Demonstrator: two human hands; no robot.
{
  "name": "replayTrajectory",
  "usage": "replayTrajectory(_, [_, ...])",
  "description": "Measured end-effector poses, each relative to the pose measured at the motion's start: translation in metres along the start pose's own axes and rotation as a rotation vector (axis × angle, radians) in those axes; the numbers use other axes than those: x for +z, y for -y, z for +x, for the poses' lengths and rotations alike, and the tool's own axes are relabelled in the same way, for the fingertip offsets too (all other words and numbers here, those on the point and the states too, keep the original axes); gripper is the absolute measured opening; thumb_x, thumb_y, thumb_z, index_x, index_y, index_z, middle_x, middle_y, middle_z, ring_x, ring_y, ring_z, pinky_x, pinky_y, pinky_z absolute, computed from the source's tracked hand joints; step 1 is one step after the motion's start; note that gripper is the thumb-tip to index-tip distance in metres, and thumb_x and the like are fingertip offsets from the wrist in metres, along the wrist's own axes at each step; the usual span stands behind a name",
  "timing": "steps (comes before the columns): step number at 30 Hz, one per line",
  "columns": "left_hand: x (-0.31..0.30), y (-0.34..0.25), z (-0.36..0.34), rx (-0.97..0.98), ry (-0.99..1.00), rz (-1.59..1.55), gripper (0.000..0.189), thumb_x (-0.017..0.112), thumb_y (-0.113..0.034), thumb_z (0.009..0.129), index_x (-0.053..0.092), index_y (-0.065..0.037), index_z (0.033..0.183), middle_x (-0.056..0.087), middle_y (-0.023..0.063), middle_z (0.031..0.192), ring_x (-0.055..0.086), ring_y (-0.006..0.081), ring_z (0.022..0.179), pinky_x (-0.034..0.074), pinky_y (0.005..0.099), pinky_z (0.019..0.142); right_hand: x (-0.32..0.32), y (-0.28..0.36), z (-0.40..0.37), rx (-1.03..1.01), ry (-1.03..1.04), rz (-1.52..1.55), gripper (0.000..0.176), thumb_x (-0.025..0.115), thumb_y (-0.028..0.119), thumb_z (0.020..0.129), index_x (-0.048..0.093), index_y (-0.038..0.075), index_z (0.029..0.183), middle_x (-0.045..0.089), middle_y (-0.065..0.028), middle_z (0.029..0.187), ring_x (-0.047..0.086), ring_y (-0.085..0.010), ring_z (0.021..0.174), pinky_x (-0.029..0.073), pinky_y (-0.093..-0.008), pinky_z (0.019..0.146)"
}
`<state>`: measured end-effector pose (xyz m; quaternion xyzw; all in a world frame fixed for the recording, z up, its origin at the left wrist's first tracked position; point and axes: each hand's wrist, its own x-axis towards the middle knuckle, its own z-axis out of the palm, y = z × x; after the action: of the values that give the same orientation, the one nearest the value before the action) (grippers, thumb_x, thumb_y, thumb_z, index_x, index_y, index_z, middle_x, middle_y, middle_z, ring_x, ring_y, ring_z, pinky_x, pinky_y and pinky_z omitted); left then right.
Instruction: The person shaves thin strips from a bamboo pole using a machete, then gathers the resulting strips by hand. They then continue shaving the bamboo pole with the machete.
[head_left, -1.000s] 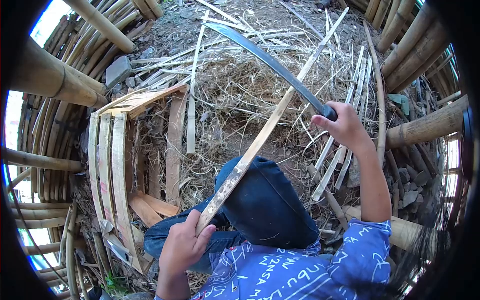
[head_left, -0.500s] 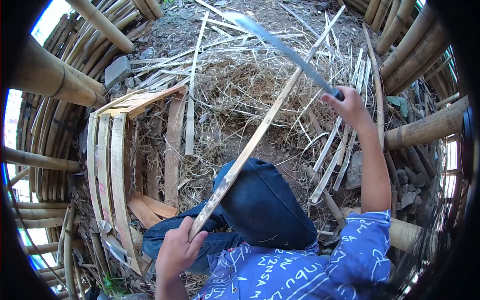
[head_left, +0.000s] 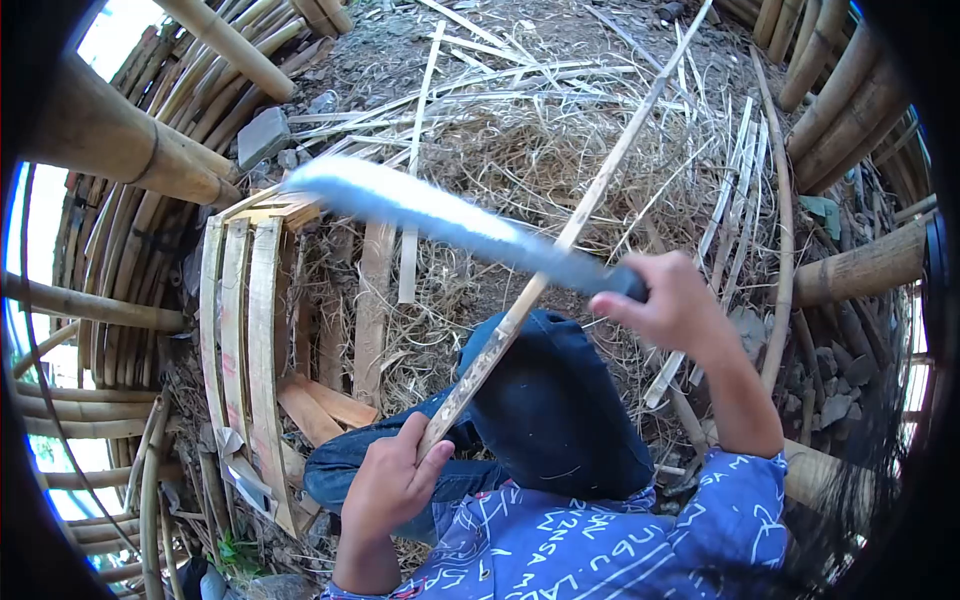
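My left hand (head_left: 390,487) is wrapped around the lower end of a long bamboo strip (head_left: 607,172). The strip slants up and away to the right, passing over my bent knee (head_left: 555,410). In my right hand (head_left: 672,308) is the dark handle of a machete (head_left: 430,208). Its broad, motion-blurred blade points left and crosses over the middle of the strip, close above my knee in this view.
To my left stands a slatted wooden crate (head_left: 232,320). Fibre shavings (head_left: 520,165) cover the ground ahead, with pale split strips (head_left: 740,190) lying to the right. Bamboo poles (head_left: 860,262) surround the spot, and a grey block (head_left: 263,137) sits at the far left.
My right hand has come down and nearer, swinging the machete from pointing up and left to lying flatter across the strip. My left hand keeps its hold; the view has shifted slightly.
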<state>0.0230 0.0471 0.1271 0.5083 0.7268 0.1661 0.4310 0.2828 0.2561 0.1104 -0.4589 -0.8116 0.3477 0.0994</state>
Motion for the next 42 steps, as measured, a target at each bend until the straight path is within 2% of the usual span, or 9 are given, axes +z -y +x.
replayTrajectory(3, [0.001,0.0,0.001,-0.013,0.002,-0.003,0.028,0.057,-0.027,0.093,0.051,0.0,0.093,0.052,0.0195,0.061,0.054,0.0412,0.061,0.042,0.0433,0.057,0.009,0.021,-0.006,-0.153,0.037,-0.171,0.058,0.065,0.062,0.078,0.065,0.004,0.072,0.062,-0.0149,0.059,0.065,-0.0322,0.058,0.051,-0.0396,0.059])
replayTrajectory(8, [0.001,0.0,0.001,-0.024,0.012,-0.008,0.029,0.055,-0.027,0.093,0.053,0.001,0.099,0.049,0.0184,0.062,0.051,0.0398,0.059,0.04,0.0427,0.058,0.01,0.022,-0.004,-0.129,0.08,-0.233,0.06,0.063,0.064,0.078,0.062,0.005,0.069,0.061,-0.0155,0.059,0.065,-0.0339,0.06,0.052,-0.0411,0.061])
replayTrajectory(12, [0.004,0.001,-0.001,0.004,-0.049,0.012,0.029,0.058,-0.028,0.092,0.05,0.0,0.092,0.05,0.0206,0.06,0.053,0.043,0.06,0.04,0.0444,0.055,0.004,0.003,0.004,-0.063,-0.009,-0.192,0.058,0.064,0.061,0.079,0.062,0.005,0.069,0.061,-0.0146,0.058,0.065,-0.0332,0.058,0.052,-0.0404,0.06])
replayTrajectory(17, [0.002,0.001,-0.004,0.014,-0.063,0.035,0.03,0.061,-0.027,0.092,0.048,-0.001,0.086,0.052,0.0219,0.06,0.056,0.0449,0.062,0.041,0.0451,0.053,-0.018,-0.052,0.021,0.105,-0.158,-0.041,0.059,0.06,0.059,0.086,0.061,0.004,0.065,0.053,-0.0064,0.049,0.055,-0.0191,0.045,0.045,-0.0336,0.048])
replayTrajectory(23, [-0.002,-0.01,-0.004,-0.013,-0.083,0.112,0.03,0.061,-0.028,0.092,0.048,-0.001,0.086,0.052,0.0216,0.06,0.056,0.0448,0.062,0.042,0.0444,0.053,-0.038,-0.11,0.036,0.106,-0.344,-0.093,0.061,0.053,0.063,0.088,0.053,0.009,0.059,0.047,0.0016,0.048,0.046,-0.0106,0.042,0.035,-0.0261,0.039])
replayTrajectory(27, [-0.001,-0.002,0.004,-0.008,0.021,0.036,0.03,0.061,-0.027,0.092,0.048,-0.001,0.089,0.053,0.021,0.06,0.057,0.044,0.062,0.043,0.0438,0.053,-0.019,-0.077,0.025,0.116,-0.216,0.185,0.062,0.052,0.063,0.088,0.054,0.008,0.058,0.048,0.0018,0.048,0.045,-0.0091,0.043,0.032,-0.0271,0.037])
replayTrajectory(30, [0.002,-0.007,0.008,-0.043,0.115,-0.032,0.031,0.062,-0.027,0.09,0.047,0.0,0.091,0.053,0.0214,0.061,0.058,0.0437,0.062,0.042,0.0442,0.053,-0.003,-0.029,0.008,0.07,-0.134,0.206,0.058,0.062,0.056,0.085,0.067,0.0,0.071,0.056,-0.0039,0.051,0.054,-0.0127,0.046,0.042,-0.0309,0.044])
replayTrajectory(35, [0.003,-0.006,0.011,-0.064,0.153,0.031,0.036,0.069,-0.028,0.085,0.047,0.0,0.091,0.053,0.0204,0.059,0.058,0.0406,0.058,0.041,0.0432,0.051,0.003,0.002,0.003,-0.076,0.022,0.025,0.059,0.063,0.06,0.079,0.065,0.003,0.065,0.056,-0.0143,0.051,0.061,-0.0321,0.051,0.049,-0.0385,0.054])
replayTrajectory(42, [0.008,-0.006,0.01,-0.086,0.169,-0.027,0.038,0.074,-0.026,0.08,0.047,-0.001,0.091,0.053,0.0176,0.058,0.058,0.0341,0.053,0.041,0.0379,0.05,-0.015,-0.008,0.013,-0.064,0.02,-0.139,0.065,0.065,0.068,0.073,0.064,0.003,0.063,0.056,-0.0125,0.05,0.063,-0.0305,0.052,0.051,-0.0379,0.056])
